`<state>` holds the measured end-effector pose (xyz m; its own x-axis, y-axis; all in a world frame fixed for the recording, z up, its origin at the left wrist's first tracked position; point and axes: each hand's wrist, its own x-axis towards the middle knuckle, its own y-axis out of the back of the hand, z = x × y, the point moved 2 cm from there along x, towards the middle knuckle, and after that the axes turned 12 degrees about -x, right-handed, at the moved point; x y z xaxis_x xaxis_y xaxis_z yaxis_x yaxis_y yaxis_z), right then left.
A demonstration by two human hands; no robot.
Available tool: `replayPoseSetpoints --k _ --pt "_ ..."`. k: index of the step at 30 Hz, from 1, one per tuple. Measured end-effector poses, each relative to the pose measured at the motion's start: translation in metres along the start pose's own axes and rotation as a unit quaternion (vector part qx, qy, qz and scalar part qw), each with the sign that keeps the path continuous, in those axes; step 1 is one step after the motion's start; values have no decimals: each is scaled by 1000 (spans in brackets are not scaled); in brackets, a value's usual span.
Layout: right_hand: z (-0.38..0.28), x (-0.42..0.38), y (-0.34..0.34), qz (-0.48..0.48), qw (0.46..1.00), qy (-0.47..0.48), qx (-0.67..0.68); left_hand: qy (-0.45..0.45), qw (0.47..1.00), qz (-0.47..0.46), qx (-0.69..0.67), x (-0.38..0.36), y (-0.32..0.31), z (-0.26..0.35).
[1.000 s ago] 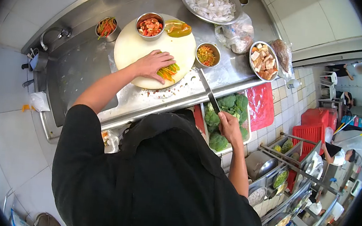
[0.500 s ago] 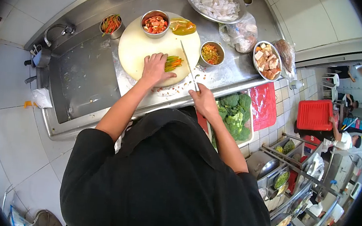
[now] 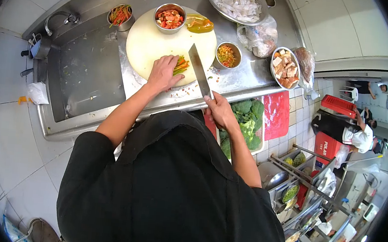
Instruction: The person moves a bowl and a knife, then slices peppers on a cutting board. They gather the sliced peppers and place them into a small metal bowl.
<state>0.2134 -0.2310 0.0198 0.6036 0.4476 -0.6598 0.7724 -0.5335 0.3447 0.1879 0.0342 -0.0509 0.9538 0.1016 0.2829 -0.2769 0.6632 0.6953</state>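
Note:
My left hand [image 3: 163, 74] rests on the round cutting board [image 3: 138, 42], its fingers over a bunch of sliced pepper strips [image 3: 181, 66]. In my right hand [image 3: 219, 108] is the handle of a knife [image 3: 199, 68], whose broad blade shows its flat side over the board's right edge. Pepper pieces [image 3: 200, 25] lie at the top of the board beside a metal bowl of red chunks [image 3: 169, 19]. Just right of the board stands a cup of diced vegetables [image 3: 227, 55].
A sink [image 3: 89, 79] lies at left, with a cup of pepper strips [image 3: 119, 16] behind it. Bowls of white strips [image 3: 234, 2] and cubes [image 3: 285, 68] stand at right. Broccoli [image 3: 247, 123] is near my right forearm. A person [image 3: 361, 135] holds a red crate [image 3: 338, 105] farther off.
The knife blade has turned to show more of its flat side. My left hand stays on the strips. The far person and red crate have shifted, and the whole view has moved slightly.

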Motion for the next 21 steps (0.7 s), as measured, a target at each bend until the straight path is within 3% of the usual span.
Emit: replayPoseSetpoints --k 2,6,9,13,21 --pt "-19 -8 -1 19 999 -45 -17 -5 998 -7 -61 7 6 -5" --pt "-25 -1 -11 62 995 -45 -71 -17 991 -33 -131 16 0 -8" --pt "-15 7 -8 132 976 31 -170 -52 991 -1 -120 13 -8 -9" --pt "-25 -3 -7 126 978 25 -167 -83 993 3 -80 15 -11 -8" --pt "-45 5 -2 116 971 30 -205 -63 993 16 -101 13 -13 -9"
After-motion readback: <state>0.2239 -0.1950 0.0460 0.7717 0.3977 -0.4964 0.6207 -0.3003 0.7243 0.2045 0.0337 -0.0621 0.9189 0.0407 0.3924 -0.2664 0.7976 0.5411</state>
